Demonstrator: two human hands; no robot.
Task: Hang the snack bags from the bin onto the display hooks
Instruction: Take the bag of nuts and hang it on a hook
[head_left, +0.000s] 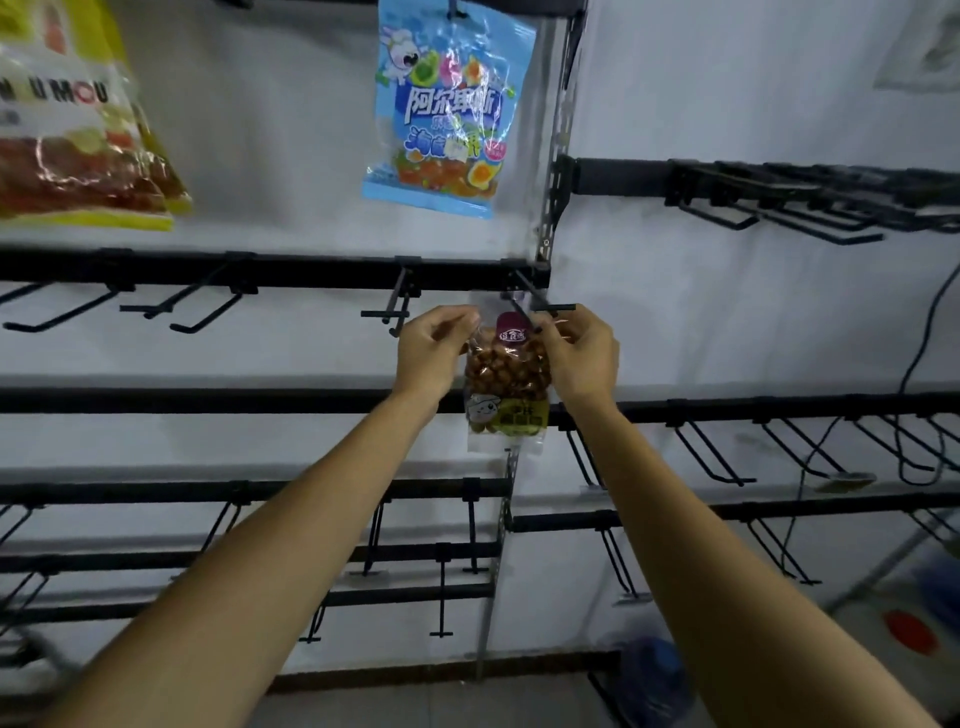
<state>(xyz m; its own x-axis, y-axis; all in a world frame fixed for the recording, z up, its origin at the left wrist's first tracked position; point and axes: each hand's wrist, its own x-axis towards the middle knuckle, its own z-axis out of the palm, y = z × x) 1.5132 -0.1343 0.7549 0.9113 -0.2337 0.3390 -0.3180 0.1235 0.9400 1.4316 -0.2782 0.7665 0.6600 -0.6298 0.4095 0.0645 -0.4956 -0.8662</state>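
A clear snack bag of brown nuts (506, 384) with a purple logo and a yellow-green label hangs upright between my two hands. My left hand (431, 351) pinches its top left corner. My right hand (579, 356) pinches its top right corner. The bag's top edge sits at the tip of a black display hook (524, 306) that sticks out from the second rail (260, 270). Whether the hook passes through the bag's hole, I cannot tell. The bin is out of view.
A blue candy bag (447, 114) hangs from the top rail above. A yellow snack bag (78, 130) hangs at the upper left. Rows of bare black hooks (208, 312) line the lower rails on both wall sections. A black cable (919, 353) runs down the right wall.
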